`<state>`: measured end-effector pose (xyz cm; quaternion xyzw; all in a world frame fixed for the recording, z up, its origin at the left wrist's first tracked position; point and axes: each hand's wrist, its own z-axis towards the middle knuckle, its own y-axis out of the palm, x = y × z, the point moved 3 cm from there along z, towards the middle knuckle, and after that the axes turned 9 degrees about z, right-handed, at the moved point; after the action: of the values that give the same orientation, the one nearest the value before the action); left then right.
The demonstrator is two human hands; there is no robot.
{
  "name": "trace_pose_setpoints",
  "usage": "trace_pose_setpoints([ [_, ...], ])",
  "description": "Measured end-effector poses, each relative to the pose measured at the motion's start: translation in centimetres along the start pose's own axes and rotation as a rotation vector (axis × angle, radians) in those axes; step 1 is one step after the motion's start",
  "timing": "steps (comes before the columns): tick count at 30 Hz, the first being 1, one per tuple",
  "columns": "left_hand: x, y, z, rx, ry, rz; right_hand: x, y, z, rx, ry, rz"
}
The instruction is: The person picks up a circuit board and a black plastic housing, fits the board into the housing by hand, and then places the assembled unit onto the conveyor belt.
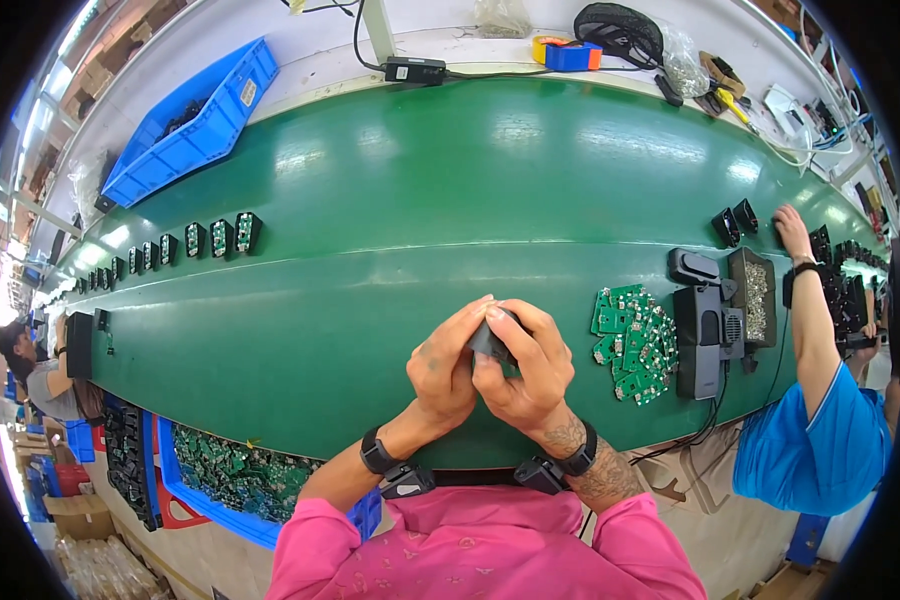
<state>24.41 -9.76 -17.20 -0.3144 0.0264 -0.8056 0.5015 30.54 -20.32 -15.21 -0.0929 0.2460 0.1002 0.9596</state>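
Note:
Both my hands meet over the near middle of the green worktable (370, 330), wrapped round a small black plastic housing (492, 345). My left hand (443, 365) grips it from the left, and my right hand (526, 368) closes on it from the right with the thumb across its near side. Fingers cover most of the housing, so its inside is hidden. To the right of my hands lies a loose pile of green circuit boards (635, 340). At the left stands a row of black housings with green boards in them (220, 237).
Right of the boards sit a dark grey device (698, 340) and a tray of small metal parts (755, 300). A co-worker's arm (815, 310) reaches in there. A blue crate (195, 120) stands far left; a blue bin of boards (240, 475) is below the near edge.

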Motion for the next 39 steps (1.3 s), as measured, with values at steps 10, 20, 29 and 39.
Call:
trace_pose_setpoints([
  [10, -2.0, -0.8, 0.8, -0.051, -0.301, -0.275, -0.2, 0.0, 0.4, -0.16, 0.187, 0.199],
  [20, -2.0, -0.6, 0.8, -0.113, -0.198, -0.334, 0.1, -0.4, 0.4, -0.107, 0.208, 0.164],
  [29, -2.3, -0.3, 0.7, -0.164, -0.101, -0.099, 0.3, -0.7, 0.5, -0.092, 0.069, 0.054],
  [39, -1.4, -0.3, 1.1, 0.023, 0.089, 0.242, 0.6, -0.8, 0.9, -0.071, 0.284, 0.107],
])
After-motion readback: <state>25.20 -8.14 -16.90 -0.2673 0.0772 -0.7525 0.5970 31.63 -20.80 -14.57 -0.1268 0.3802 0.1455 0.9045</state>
